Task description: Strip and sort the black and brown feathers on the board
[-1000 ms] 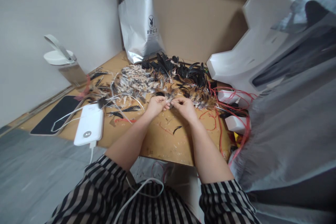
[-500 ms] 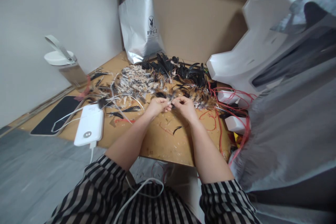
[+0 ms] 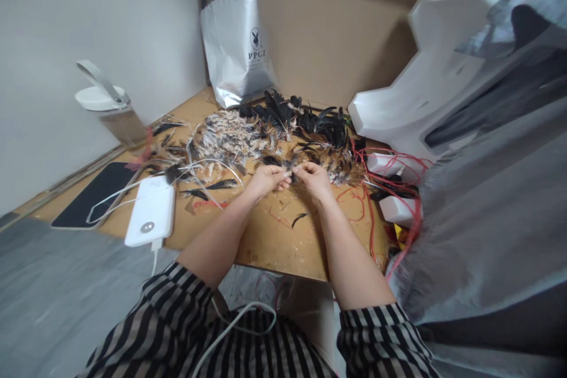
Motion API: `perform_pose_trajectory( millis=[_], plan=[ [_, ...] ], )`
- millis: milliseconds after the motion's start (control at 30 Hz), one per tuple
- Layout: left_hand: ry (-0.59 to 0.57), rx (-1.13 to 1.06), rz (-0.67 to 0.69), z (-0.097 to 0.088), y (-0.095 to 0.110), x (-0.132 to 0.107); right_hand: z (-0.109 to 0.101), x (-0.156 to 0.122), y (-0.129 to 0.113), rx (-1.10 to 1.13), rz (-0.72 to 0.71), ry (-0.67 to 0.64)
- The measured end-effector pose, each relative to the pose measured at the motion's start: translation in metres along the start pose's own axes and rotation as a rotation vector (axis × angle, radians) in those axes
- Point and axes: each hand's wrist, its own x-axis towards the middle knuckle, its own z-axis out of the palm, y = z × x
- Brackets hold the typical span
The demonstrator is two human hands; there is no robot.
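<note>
Over the front middle of the wooden table [image 3: 266, 248], my left hand [image 3: 269, 180] is closed in a pinch on a small tuft of dark feathers [image 3: 290, 163]. My right hand [image 3: 313, 178] meets it fingertip to fingertip, pinched at the base of the same tuft. The quill ends are hidden by my fingers. Just behind my hands lie brown feather bundles [image 3: 330, 159]. Black feathers [image 3: 323, 124] are heaped farther back, and a pile of pale-quilled feathers [image 3: 228, 136] spreads to the left. One small dark feather [image 3: 299, 218] rests in front of my hands.
On the left are a white power bank [image 3: 151, 209] with cables, a dark phone [image 3: 95, 195] and a lidded bottle [image 3: 117, 115]. A silver bag [image 3: 237, 47] stands behind. Red strings [image 3: 372, 218] and white blocks [image 3: 394, 209] lie right, beside grey cloth [image 3: 487, 207].
My right fingertips have shifted slightly at the tuft, and more of the dark feathers shows between my hands. The left hand stays nearly where it was.
</note>
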Motion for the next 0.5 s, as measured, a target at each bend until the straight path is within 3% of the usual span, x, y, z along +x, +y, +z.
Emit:
perform_pose_trajectory(
  millis=[333,500],
  plan=[
    [0.05,-0.017,0.065,-0.002,-0.004,0.005,0.008,-0.006,-0.008,0.087,0.083,-0.01],
    [-0.007,0.024,0.083,-0.001,-0.003,0.003,0.014,-0.009,-0.007,0.11,0.051,0.008]
  ],
)
